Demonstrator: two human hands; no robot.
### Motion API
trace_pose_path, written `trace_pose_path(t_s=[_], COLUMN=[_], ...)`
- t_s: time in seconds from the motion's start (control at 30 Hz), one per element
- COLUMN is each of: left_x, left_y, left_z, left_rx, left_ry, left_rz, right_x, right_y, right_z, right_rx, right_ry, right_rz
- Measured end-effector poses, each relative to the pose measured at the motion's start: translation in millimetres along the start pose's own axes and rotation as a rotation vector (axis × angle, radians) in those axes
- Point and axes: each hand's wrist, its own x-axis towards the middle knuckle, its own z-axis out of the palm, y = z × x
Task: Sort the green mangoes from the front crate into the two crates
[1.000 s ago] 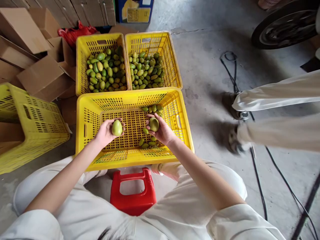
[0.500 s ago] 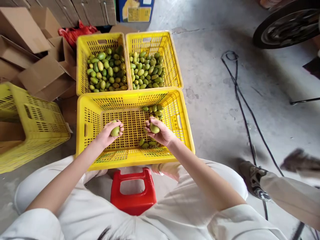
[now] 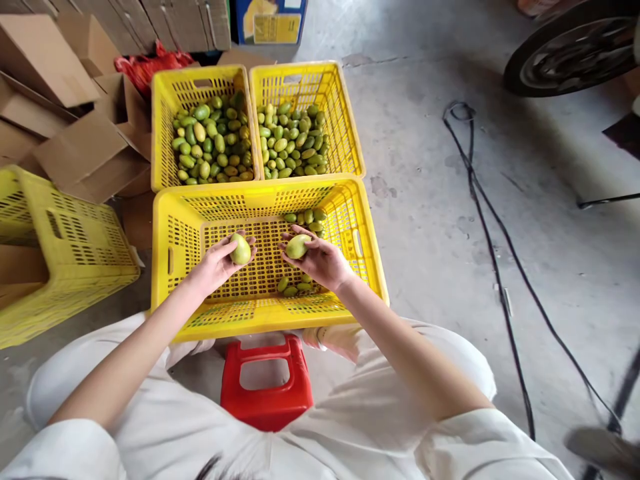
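Head view: I look down from the head camera at two bare hands above the near crate (image 3: 159,267), a wide yellow basket with slotted walls.
Left hand (image 3: 220,261): I see its thumb and fingers gripping the left fruit (image 3: 241,249), green and rounded, with the fingertips showing past its right side.
Right hand (image 3: 323,260): its thumb presses on the right fruit (image 3: 299,247) and the fingers spread loosely under it – a light hold, by what reaches me here.
Held fruits: both are over the middle of the near crate, near each other but apart.
Loose fruits: inside, along the right, I make out a far cluster (image 3: 309,217) and a near cluster (image 3: 291,291), the right hand between them.
Far crates: the far left crate (image 3: 161,127) and far right crate (image 3: 349,127) stand side by side just beyond, each holding many green and yellowish fruits.
Near side: a red stool (image 3: 267,403) sits between the white-trousered legs.
Left side: I have another yellow crate (image 3: 90,227) there – brown cartons (image 3: 80,157) lie heaped beyond it.
Right side: a black cable (image 3: 471,165) crosses the grey floor, with a wheel (image 3: 565,50) at the far right.
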Motion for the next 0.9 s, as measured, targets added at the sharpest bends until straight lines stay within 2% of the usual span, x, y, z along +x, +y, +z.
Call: trace_pose_path(t_s=[0.1, 0.2, 0.3, 0.4, 0.53, 0.67, 0.8, 0.9], left_x=[-1, 0, 1, 1, -2, -3, -3, -2], left_y=[0, 1, -2, -5, -5, -1, 0, -1], left_z=[-2.5, -6.0, -7.8, -4.8, 1.8, 1.5, -2.7, -3.9], left_rx=[0.038, 0.042, 0.142, 0.266, 0.183, 0.142, 0.171, 0.192], left_ry=[-0.075, -0.116, -0.094, -0.059, -0.068, -0.088, -0.15, -0.154], left_rz=[0.027, 0.032, 0.015, 0.013, -0.005, 0.027, 0.084, 0.055], right_x=[-1, -2, -2, -1, 1, 2, 0, -2], right_y=[1, 3, 7, 10, 9, 3, 2, 6], right_z=[0, -1, -3, -6, -7, -5, -3, -3], right_rx=[-0.074, -0.077, -0.06, -0.105, -0.092, 0.01, -0.045, -0.086], right_ry=[-0.006, -0.059, -0.095, -0.078, -0.029, -0.051, -0.06, -0.045], right_rz=[-0.021, 0.026, 0.048, 0.043, 0.026, 0.065, 0.027, 0.043])
